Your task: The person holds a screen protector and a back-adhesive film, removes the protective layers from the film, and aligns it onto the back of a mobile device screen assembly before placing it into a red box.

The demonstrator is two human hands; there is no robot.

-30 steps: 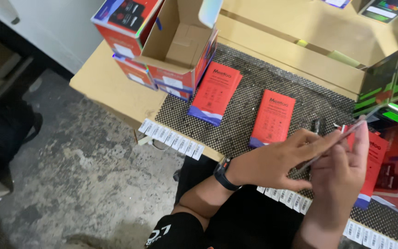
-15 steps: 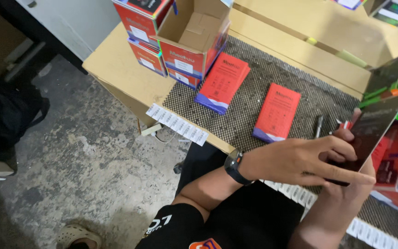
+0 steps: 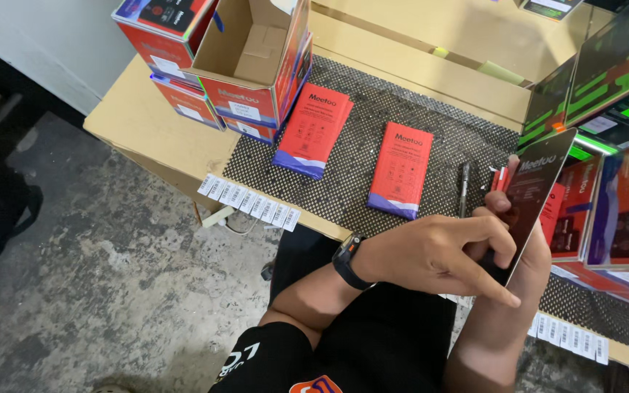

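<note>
Just hands (image 3: pixel 475 251) around dark panel (image 3: pixel 540 185), beyond mat edge (image 3: pixel 307 218).

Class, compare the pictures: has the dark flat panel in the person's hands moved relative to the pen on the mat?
Yes. The dark flat panel now stands tilted up, to the right of the pen and higher against it than before.

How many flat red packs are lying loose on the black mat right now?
2: one pack beside the open carton, another pack mid-mat, left of the pen. Others may be hidden behind the hands and right-side boxes.

Left hand (image 3: pixel 438 251) curled against right hand (image 3: pixel 529 251)
</note>
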